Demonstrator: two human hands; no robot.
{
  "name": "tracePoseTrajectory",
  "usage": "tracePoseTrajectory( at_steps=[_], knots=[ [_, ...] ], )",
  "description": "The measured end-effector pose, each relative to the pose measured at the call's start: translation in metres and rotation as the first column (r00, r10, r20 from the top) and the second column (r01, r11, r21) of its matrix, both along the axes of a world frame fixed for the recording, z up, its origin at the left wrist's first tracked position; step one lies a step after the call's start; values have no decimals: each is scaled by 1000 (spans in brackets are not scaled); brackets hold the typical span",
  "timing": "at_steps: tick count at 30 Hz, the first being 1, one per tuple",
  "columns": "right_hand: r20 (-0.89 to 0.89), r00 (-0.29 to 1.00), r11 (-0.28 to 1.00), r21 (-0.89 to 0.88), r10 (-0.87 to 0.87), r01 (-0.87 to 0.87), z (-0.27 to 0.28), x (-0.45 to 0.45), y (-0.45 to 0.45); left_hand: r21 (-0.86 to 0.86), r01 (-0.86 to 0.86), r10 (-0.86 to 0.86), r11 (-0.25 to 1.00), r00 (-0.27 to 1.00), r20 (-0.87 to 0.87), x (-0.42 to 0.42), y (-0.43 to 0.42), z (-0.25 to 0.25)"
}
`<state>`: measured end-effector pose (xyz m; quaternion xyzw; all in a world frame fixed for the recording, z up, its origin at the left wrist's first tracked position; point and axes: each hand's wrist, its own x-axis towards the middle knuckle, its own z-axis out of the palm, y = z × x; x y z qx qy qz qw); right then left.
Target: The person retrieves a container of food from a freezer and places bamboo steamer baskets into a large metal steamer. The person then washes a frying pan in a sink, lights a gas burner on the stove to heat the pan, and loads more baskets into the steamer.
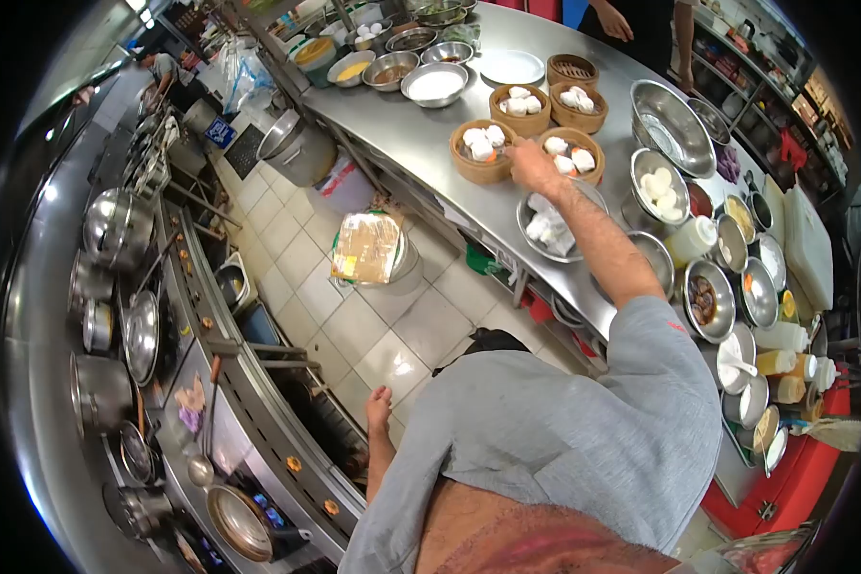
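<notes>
Over to the left, a pan (239, 524) sits on the stove (244, 421) with a ladle (201, 469) lying close by, presumably kept within a short turn of the bench (402, 134). The left hand (379, 409) hangs low over the floor tiles (327, 295), away from the work; its fingers look curled and nothing shows in them, though I can't tell whether they're fully closed. A box (366, 247) rests on a bucket beyond it. Bowls crowd the bench's left end, uncovered, I'd guess for easy dipping. Next comes the left steamer (481, 173), short of the bench's aisle edge, holding white buns (478, 141) set in a cluster. The right hand (536, 170) reaches over the bench to it, fingers pointing down at its right rim, so that steamer lies just left of and beneath them; whether they grip the rim or merely touch, I can't tell. The right steamer (589, 179) stands just beyond the wrist, more steamers behind, bunched probably so one reach covers them. Under the forearm lies a plastic bag (549, 228) in a bowl, and farther right, bottles and bowls line the bench.
</notes>
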<state>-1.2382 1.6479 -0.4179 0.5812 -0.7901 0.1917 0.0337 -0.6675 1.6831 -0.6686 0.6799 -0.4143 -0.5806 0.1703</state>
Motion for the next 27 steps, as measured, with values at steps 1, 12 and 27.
tracePoseTrajectory(
  at_steps=[1,12,27],
  knots=[
    [-18,1000,1000,4,-1,1,-4,-2,-8,-8,51,-51,999,998,31,-12,-17,6],
    [-215,927,950,16,308,-312,-40,-17,-36,-827,478,-660,295,728,185,-319,-275,186],
    [-242,894,926,72,376,-370,65,26,15,-776,622,-847,-102,355,396,-590,-302,180]
  ],
)
